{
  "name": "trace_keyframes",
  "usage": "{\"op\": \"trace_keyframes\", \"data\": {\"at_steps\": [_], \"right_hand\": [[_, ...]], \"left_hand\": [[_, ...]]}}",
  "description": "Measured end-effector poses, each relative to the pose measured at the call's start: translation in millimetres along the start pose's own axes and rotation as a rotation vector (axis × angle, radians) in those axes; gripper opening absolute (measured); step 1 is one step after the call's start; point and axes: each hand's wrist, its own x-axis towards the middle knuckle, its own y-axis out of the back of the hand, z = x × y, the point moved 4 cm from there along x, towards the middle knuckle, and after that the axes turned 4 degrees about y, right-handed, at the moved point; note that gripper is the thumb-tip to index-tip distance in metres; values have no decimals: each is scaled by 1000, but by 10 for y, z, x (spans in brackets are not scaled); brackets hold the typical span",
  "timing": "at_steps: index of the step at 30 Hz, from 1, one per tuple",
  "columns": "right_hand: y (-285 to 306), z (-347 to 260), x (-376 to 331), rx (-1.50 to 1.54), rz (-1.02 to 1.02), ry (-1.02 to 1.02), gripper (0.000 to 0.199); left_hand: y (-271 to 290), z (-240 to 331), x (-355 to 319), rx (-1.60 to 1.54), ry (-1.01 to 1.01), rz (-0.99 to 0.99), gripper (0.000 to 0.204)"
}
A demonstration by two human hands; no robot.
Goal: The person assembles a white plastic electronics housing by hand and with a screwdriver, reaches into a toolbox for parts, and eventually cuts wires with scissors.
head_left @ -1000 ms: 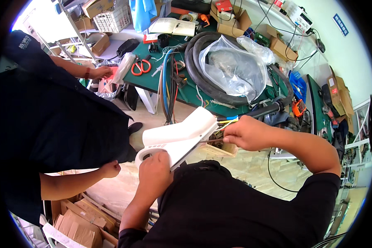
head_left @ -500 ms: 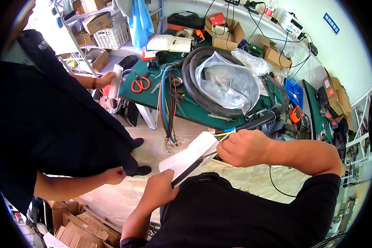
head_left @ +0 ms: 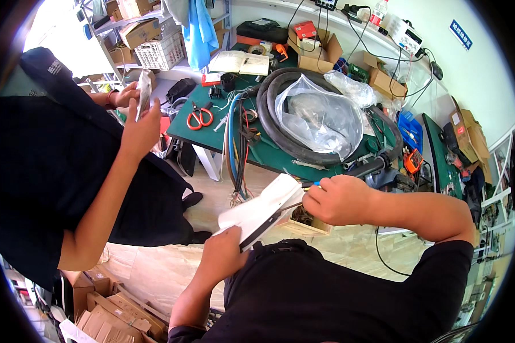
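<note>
My left hand [head_left: 226, 251] is closed around the lower end of a white, folded, paper-like piece [head_left: 257, 203] with a black strip [head_left: 260, 231] along its near edge. At the other end my right hand [head_left: 339, 200] is closed in a pinch on a thin dark rod or cord [head_left: 290, 207]. This thin piece runs toward the upper end of the black strip; its far end is hidden in my fingers. Just behind the right hand, blue-ended wires come from a thick black cable [head_left: 365, 168]. Both hands are held in front of my body, by the table's near edge.
On the green table [head_left: 212, 134] lie a coiled thick black hose [head_left: 266, 108], a clear plastic bag [head_left: 317, 117], red-handled scissors [head_left: 199, 117] and hanging wires [head_left: 233, 154]. A co-worker [head_left: 68, 160] stands at left, holding a packet [head_left: 145, 91]. Cardboard boxes [head_left: 114, 317] lie lower left.
The co-worker's lower hand has risen from beside the body to the packet, now held in both hands. My two hands keep nearly the same hold; the view has shifted slightly.
</note>
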Motion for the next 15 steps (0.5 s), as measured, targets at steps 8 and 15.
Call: {"op": "trace_keyframes", "data": {"at_steps": [8,15], "right_hand": [[-38,58,-41,262,-205,-151,13],[-325,131,-90,770,-317,-426,15]], "left_hand": [[-89,48,-19,4,-30,-48,29],[-99,21,31,65,-26,20,30]]}}
